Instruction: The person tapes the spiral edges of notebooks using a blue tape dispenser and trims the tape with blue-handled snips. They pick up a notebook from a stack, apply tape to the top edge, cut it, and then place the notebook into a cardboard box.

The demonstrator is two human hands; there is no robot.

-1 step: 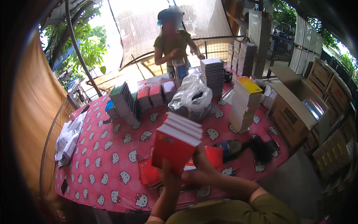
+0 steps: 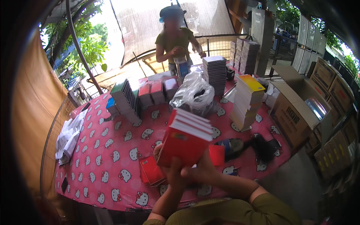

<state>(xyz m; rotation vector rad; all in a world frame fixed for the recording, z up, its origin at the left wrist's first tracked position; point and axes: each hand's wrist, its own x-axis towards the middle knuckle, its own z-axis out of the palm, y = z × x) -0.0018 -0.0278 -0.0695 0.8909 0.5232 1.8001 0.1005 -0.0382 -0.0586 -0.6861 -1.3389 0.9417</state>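
Above the near part of the table I hold up a small stack of red-covered notebooks (image 2: 185, 144), tilted with the white page edges facing up. My left hand (image 2: 173, 170) grips it from below on the left, fingertips showing at its left side and thumb on the front cover. At the lower right, my right hand (image 2: 202, 168) is closed against the stack, its fingers partly hidden behind it. Beneath lie more red notebooks (image 2: 152, 169) on the pink cartoon-patterned tablecloth (image 2: 108, 165), with another red cover (image 2: 216, 154) to the right.
Around a clear plastic bag (image 2: 193, 93) stand a green-covered stack (image 2: 125, 101), red stacks (image 2: 152, 93), a tall dark-edged stack (image 2: 214, 77) and a yellow-topped stack (image 2: 245, 101). A dark object (image 2: 264, 148) lies right. Beyond stands a person (image 2: 174, 43); an open carton (image 2: 292, 116) sits right.
The red notebooks have shifted slightly to the right and turned a little in my hands. My left fingertips now show at the stack's left side.
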